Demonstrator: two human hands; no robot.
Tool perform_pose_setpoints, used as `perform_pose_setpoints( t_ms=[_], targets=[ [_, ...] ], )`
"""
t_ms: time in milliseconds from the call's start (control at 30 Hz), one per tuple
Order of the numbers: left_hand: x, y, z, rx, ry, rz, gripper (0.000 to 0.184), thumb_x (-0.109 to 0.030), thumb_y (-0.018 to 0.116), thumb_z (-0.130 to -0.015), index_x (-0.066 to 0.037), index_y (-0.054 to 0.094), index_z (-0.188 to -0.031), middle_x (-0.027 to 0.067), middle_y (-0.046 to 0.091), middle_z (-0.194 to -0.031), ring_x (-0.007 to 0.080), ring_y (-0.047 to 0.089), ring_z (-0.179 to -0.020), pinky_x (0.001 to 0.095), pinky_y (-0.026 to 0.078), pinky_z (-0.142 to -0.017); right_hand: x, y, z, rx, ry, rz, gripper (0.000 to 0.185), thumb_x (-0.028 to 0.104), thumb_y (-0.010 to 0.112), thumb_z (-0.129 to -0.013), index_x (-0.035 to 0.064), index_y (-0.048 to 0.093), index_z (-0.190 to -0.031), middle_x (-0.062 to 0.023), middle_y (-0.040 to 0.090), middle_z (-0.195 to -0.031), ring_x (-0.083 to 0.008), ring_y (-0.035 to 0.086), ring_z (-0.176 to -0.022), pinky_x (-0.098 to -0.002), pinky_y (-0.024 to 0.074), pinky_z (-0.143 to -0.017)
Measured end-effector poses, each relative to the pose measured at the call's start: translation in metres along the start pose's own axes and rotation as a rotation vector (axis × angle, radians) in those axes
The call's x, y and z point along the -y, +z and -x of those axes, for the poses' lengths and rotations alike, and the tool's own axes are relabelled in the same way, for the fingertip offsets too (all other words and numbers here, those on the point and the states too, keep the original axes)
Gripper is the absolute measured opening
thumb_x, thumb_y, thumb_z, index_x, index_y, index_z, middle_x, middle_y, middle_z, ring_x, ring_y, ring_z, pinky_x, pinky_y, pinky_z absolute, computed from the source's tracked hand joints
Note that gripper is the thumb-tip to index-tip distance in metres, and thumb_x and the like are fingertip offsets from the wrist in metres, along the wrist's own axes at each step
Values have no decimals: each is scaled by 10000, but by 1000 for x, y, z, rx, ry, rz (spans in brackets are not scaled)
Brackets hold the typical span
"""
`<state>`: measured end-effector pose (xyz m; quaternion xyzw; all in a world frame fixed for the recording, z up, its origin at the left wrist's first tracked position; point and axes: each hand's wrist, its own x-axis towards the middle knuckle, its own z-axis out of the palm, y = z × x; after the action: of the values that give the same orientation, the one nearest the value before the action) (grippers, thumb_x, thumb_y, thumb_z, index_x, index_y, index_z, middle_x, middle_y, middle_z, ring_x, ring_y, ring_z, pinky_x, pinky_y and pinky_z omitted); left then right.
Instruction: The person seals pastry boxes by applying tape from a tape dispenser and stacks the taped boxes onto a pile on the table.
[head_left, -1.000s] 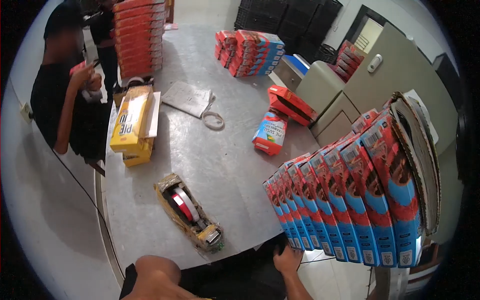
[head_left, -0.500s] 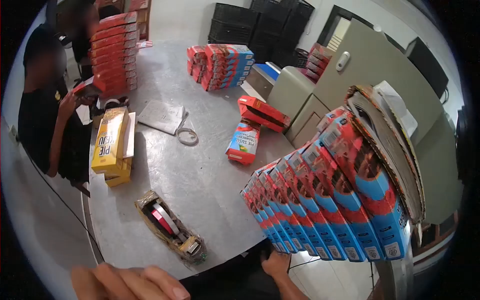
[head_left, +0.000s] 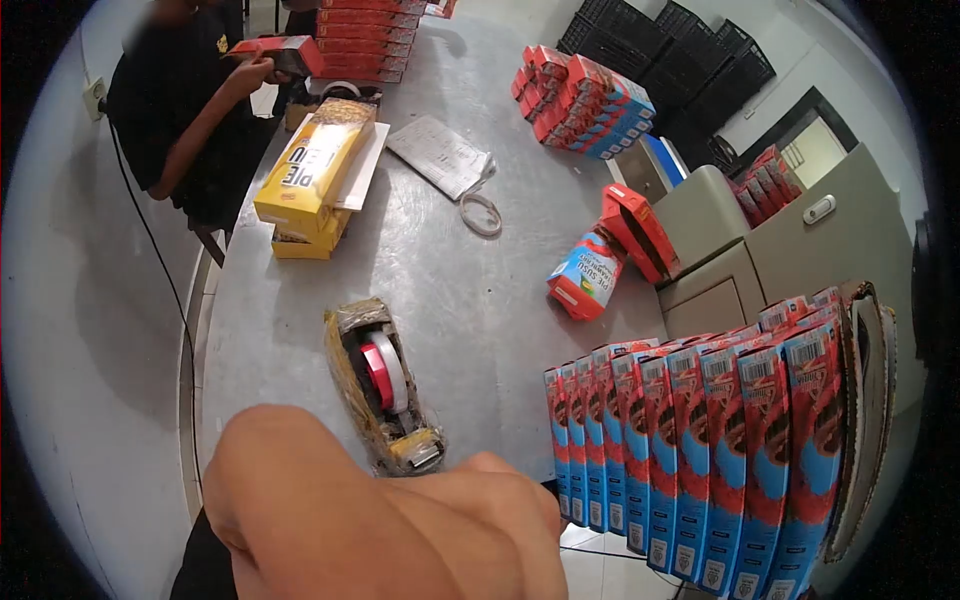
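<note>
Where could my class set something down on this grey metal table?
Widest: middle of the table, between the brown tape-wrapped dispenser and the blue-topped red cardboard box. Another lies between the flat pale ring and stacked red-and-blue boxes. Near right is crowded by upright red-and-blue cartons.

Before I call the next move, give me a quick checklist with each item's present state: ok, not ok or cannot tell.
1. Tape roll sitting in the tape dispenser: ok.
2. Near hand clear of the dispenser: cannot tell; they meet in the view, but contact is unclear.
3. Near hand empty: cannot tell; its fingertips are hidden.
4. Row of red-and-blue boxes side by side: ok.
5. Yellow boxes squarely stacked: not ok; the lower one sticks out.
6. Co-worker's hands away from the dispenser: ok; they hold a red box beyond the yellow boxes.
</note>
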<state>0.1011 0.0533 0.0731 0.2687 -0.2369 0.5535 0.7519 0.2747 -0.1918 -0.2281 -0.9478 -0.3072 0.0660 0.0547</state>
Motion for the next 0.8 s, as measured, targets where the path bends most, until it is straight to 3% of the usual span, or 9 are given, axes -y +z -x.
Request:
perform_pose_setpoints(
  t_ms=[67,367,433,467,533,567,667,733,800],
  targets=[
    [7,5,5,-171,120,83,414,-267,766,-923,-250,474,-1217,-22,673,-836,178,589,-848,374,400,-917,1,-1,1,-2,19,-6,660,364,690,-839,31,567,-1395,-276,566,-1416,-477,510,-1316,-571,375,-1114],
    [-17,-9,-3,-16,67,49,415,-208,715,-960,-279,450,-1271,-40,683,-884,179,584,-894,375,373,-935,-2,2,4,44,73,25,621,348,703,-838,26,593,-1358,-279,632,-1315,-484,570,-1239,-584,399,-1083],
    [-65,-15,-26,238,-482,-326,480,-156,732,-943,-280,441,-1304,-44,677,-887,175,574,-912,373,370,-948,-3,6,3,-110,-37,82,607,357,690,-853,27,596,-1353,-273,627,-1328,-479,561,-1252,-582,394,-1086],
    [-46,-21,-26,243,-481,-325,480,-156,732,-943,-280,441,-1304,-44,677,-887,175,574,-912,373,370,-948,-2,5,1,-114,-36,81,607,357,690,-853,27,596,-1353,-273,627,-1328,-479,561,-1252,-582,394,-1086],
    [11,-34,-25,350,178,107,560,-128,753,-924,-290,426,-1349,-40,673,-915,169,564,-935,359,370,-955,2,-1,0,-39,-1,34,614,363,682,-863,22,585,-1364,-265,612,-1356,-474,544,-1275,-580,379,-1098],
    [8,-37,-28,352,176,109,560,-128,753,-924,-290,426,-1349,-40,673,-915,169,564,-935,359,370,-955,3,0,0,-41,1,32,614,363,682,-863,22,585,-1364,-265,612,-1356,-474,544,-1275,-580,379,-1098],
    [-20,-43,-31,511,-31,27,617,-140,773,-913,-301,411,-1385,-39,666,-938,164,557,-950,344,369,-956,1,2,0,-131,-39,-3,550,375,660,-882,16,633,-1299,-264,619,-1333,-466,528,-1268,-571,350,-1091],
    [-45,-21,-29,243,-395,-215,607,-165,757,-932,-308,402,-1403,-37,664,-950,159,552,-943,341,368,-955,5,0,-1,-158,-62,-9,510,356,647,-894,16,646,-1274,-272,613,-1334,-469,528,-1264,-579,342,-1092],
    [-34,-28,-30,303,-306,-163,581,-181,743,-944,-308,404,-1399,-40,664,-943,158,554,-934,345,371,-949,6,-1,1,-142,-38,2,515,360,642,-897,11,646,-1276,-276,611,-1338,-471,522,-1272,-578,335,-1099]
  ],
)
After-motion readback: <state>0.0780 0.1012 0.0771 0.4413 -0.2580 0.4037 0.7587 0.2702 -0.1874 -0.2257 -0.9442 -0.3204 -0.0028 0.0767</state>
